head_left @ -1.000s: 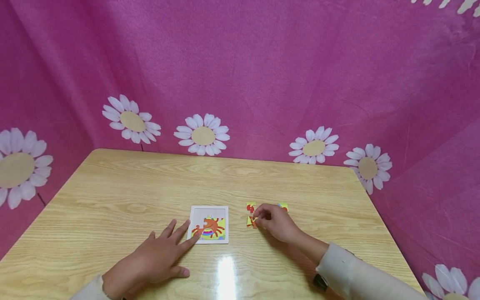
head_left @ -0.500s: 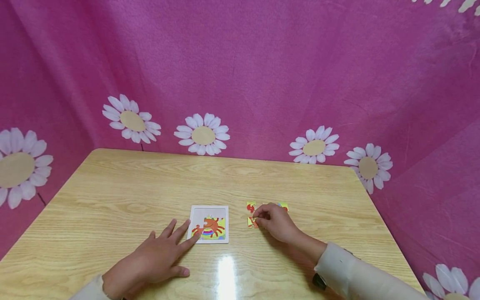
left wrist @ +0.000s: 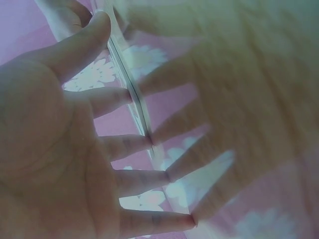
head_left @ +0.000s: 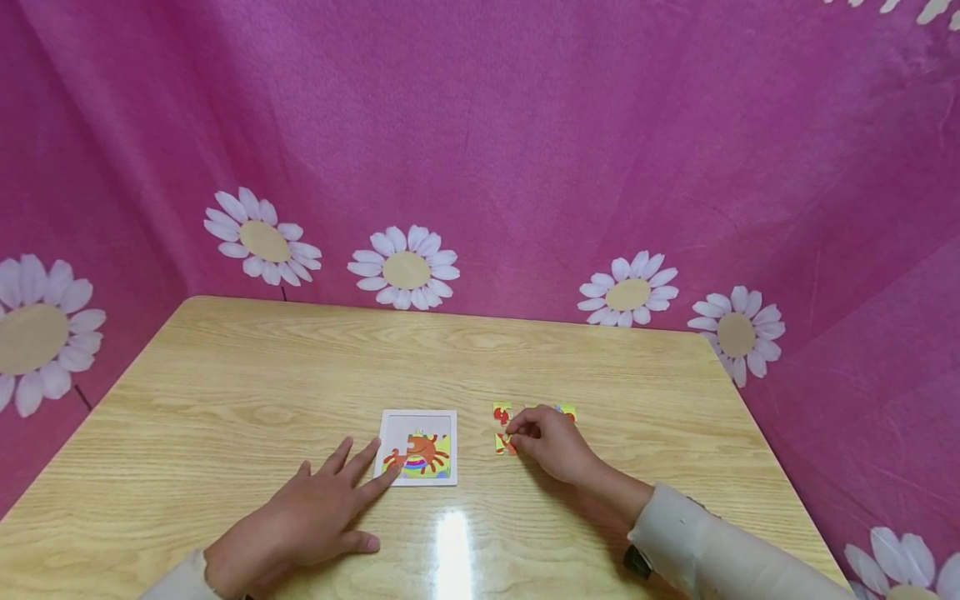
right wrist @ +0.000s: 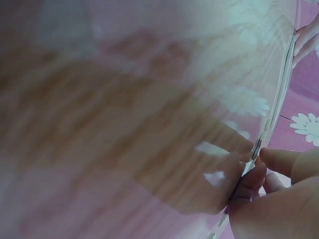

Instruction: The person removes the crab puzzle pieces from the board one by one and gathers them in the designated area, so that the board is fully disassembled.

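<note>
A white square puzzle tray (head_left: pixel 453 450) lies on the table, partly filled with pieces that show an orange crab (head_left: pixel 427 454); its upper left is bare. My left hand (head_left: pixel 315 508) lies at the tray's left, fingers spread and straight, the index fingertip on its lower left part. In the left wrist view the palm and fingers (left wrist: pixel 144 180) of that hand rest at the tabletop. My right hand (head_left: pixel 555 446), right of the tray, pinches a yellow and red puzzle piece (head_left: pixel 504 445) between thumb and finger, low at the table. The right wrist view shows these fingertips (right wrist: pixel 266 154) meeting at a thin edge.
Just behind the pinched piece lies another yellow and red puzzle piece (head_left: pixel 501 413). A further piece (head_left: pixel 567 412) shows beyond the right hand, which partly hides what lies there. A pink curtain (head_left: pixel 480 150) with white flowers surrounds the wooden table (head_left: pixel 300 358).
The puzzle piece at my right fingertips has turned slightly and shifted a little to the right. My left hand and the tray have stayed in place.
</note>
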A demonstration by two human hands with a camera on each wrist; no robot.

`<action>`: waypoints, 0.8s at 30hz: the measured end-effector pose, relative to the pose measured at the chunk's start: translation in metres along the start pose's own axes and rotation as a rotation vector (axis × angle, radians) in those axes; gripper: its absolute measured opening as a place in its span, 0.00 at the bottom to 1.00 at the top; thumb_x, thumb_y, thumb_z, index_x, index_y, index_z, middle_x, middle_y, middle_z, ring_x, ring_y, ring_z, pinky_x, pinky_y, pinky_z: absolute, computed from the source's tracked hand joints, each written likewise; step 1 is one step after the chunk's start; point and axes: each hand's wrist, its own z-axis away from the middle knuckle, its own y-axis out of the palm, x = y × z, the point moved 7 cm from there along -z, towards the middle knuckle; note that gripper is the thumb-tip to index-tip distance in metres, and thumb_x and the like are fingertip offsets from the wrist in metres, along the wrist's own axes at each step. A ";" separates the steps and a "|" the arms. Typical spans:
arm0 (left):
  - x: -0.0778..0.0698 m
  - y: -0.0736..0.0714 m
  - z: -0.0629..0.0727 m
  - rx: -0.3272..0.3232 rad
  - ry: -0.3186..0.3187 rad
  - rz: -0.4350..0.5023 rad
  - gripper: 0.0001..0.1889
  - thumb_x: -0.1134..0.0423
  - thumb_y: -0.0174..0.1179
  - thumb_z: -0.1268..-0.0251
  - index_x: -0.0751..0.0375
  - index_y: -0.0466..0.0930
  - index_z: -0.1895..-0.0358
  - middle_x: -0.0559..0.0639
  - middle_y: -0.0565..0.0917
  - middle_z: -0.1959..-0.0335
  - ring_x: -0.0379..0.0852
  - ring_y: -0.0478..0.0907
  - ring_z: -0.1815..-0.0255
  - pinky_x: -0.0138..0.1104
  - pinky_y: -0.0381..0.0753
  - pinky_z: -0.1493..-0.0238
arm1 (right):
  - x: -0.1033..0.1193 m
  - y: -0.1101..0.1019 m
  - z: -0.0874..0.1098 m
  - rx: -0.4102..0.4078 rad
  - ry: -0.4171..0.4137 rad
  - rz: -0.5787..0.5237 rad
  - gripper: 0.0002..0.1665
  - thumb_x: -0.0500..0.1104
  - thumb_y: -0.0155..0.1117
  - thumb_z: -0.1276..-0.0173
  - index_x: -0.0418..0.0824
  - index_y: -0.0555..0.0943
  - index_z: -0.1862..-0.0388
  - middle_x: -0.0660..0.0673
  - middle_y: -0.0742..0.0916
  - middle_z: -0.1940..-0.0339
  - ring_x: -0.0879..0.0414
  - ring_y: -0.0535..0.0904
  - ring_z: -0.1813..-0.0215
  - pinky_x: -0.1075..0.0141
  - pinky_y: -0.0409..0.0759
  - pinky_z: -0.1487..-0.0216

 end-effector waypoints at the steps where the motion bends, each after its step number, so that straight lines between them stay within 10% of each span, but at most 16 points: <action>1: 0.000 0.000 0.000 -0.001 0.000 0.001 0.45 0.33 0.66 0.39 0.40 0.62 0.19 0.57 0.53 0.15 0.70 0.48 0.17 0.78 0.59 0.37 | 0.000 0.000 0.000 0.003 -0.006 -0.005 0.06 0.29 0.70 0.34 0.39 0.87 0.64 0.51 0.85 0.69 0.60 0.76 0.67 0.70 0.75 0.63; 24: 0.001 -0.009 -0.003 -0.049 0.027 0.029 0.41 0.38 0.69 0.38 0.40 0.68 0.22 0.61 0.63 0.20 0.72 0.58 0.21 0.73 0.66 0.38 | 0.002 0.000 -0.003 0.005 0.072 -0.099 0.06 0.30 0.71 0.34 0.39 0.87 0.61 0.50 0.86 0.65 0.58 0.78 0.62 0.70 0.77 0.61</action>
